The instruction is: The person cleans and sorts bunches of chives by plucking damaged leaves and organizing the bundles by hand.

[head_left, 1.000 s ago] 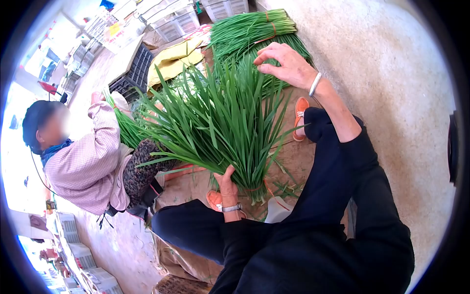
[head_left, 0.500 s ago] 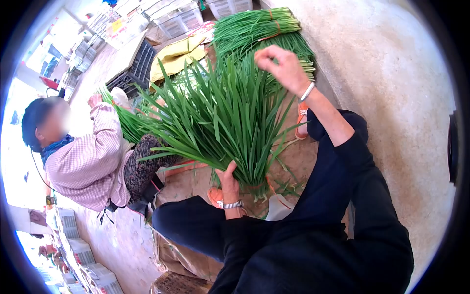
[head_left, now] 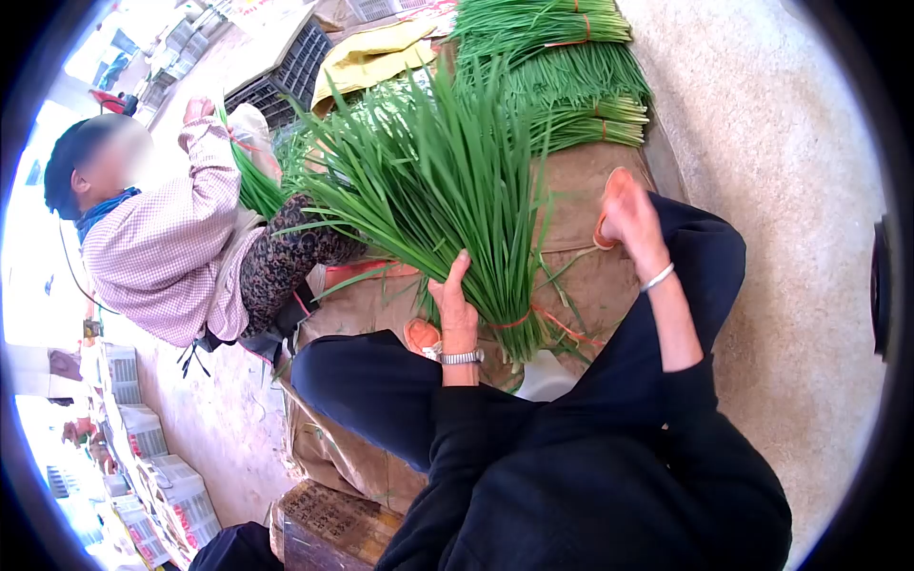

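Observation:
A large bunch of garlic chives stands fanned out before me, cut ends down between my knees. My left hand grips its left side low down, thumb pointing up along the leaves. Around the base runs a red tie, with loose ends trailing to the right. Apart from the bunch, my right hand is over my right knee, near an orange shoe. Motion smears its fingers, and I can make out nothing in them.
Tied bundles of chives are stacked at the back on brown sheeting. At left, a co-worker sits holding chives. A yellow sack and a black crate lie behind. A wooden box is beside me, lower left.
My right hand has come down from above the leaf tips to my right knee. My left hand still grips the bunch. The view has shifted a little, bringing the wooden box into sight.

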`<state>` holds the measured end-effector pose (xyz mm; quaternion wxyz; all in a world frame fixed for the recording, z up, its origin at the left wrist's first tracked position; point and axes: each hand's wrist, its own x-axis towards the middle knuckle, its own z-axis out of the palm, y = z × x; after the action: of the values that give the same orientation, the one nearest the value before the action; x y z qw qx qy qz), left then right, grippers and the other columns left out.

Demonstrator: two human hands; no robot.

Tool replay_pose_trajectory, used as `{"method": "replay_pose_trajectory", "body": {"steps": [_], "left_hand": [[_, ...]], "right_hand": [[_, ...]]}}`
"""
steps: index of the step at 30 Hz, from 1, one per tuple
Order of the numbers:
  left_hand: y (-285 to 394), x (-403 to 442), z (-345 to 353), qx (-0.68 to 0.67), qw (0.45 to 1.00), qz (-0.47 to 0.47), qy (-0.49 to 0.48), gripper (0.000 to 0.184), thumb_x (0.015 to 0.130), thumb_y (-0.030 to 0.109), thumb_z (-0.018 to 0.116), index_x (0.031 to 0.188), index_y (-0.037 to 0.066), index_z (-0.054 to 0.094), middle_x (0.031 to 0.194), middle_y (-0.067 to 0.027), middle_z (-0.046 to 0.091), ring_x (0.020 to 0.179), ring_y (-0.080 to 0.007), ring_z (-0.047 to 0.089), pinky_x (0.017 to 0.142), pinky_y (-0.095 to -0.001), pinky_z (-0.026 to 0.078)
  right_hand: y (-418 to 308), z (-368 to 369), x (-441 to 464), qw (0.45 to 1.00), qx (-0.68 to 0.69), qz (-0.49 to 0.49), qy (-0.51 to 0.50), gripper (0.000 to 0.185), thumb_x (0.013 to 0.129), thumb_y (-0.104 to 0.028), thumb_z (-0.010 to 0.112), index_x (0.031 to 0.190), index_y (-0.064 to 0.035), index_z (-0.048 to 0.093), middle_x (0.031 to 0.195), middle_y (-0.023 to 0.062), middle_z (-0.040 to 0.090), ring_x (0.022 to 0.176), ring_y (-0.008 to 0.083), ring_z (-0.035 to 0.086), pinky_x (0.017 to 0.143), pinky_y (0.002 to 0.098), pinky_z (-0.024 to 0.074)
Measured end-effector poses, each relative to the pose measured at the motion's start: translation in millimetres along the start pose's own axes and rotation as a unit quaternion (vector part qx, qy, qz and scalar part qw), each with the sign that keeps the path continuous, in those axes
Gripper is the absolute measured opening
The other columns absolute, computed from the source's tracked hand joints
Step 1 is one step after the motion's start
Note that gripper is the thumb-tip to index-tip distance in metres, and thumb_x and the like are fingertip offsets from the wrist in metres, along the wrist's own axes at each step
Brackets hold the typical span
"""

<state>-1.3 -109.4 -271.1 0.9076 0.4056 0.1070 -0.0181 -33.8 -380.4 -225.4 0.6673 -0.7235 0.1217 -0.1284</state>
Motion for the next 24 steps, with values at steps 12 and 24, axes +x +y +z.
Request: {"method": "replay_pose_trajectory", "body": {"steps": [12, 24], "left_hand": [[35, -6, 80, 0.083, 0.990, -0.018, -0.116, 0.064, 0.077, 0.011, 0.071, 0.130, 0.002, 0.037, 0.119, -0.0084, 0.053, 0.106, -0.0187, 0.052, 0.093, -0.0320, 0.042], [38, 26, 4, 0.258, 0.944, -0.170, -0.120, 0.041, 0.087, 0.037, 0.057, 0.107, 0.001, 0.061, 0.095, -0.0122, 0.068, 0.088, -0.0224, 0.066, 0.080, -0.0327, 0.049]], "right_hand": [[60, 103, -48, 0.978, 0.068, 0.158, -0.119, 0.067, 0.087, -0.047, 0.053, 0.135, -0.0039, 0.035, 0.124, 0.0138, 0.053, 0.111, 0.0229, 0.054, 0.097, 0.0340, 0.0411], [70, 67, -39, 0.567, 0.714, 0.331, -0.244, 0.049, 0.087, -0.030, 0.056, 0.123, 0.0015, 0.045, 0.113, 0.0146, 0.055, 0.103, 0.0246, 0.055, 0.088, 0.0355, 0.0485]]}}
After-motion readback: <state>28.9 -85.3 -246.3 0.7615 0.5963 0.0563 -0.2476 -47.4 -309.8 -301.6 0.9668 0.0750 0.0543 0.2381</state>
